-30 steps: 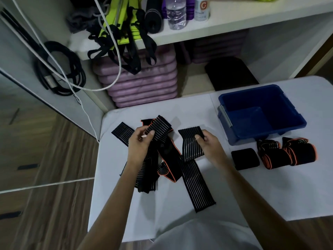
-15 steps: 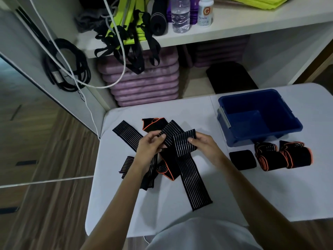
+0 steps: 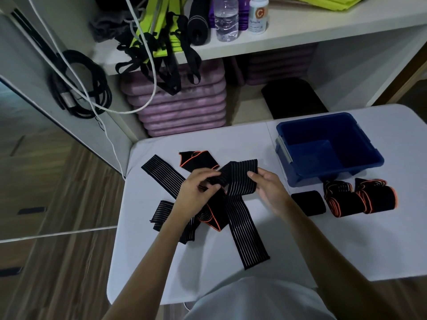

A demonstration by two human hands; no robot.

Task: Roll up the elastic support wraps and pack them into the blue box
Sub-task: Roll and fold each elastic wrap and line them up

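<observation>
Both hands (image 3: 233,188) pinch striped wrap (image 3: 240,179) btwn them.

Blue box (image 3: 360,144), black grey-striped wrap (image 3: 245,227)

A white rounded-corner bench (image 3: 231,144) stands on brown wood-plank floor (image 3: 57,262). Behind the bench, a white shelf unit (image 3: 300,35) holds stacked purple foam pads (image 3: 180,107) beneath its board. Left of the pads, coiled black cable (image 3: 80,88) hangs on a white panel. Light is dim.

A water bottle (image 3: 226,19) and a white supplement bottle (image 3: 258,16) stand on the shelf (image 3: 300,33) — purple mats (image 3: 180,105) stacked beneath.
</observation>
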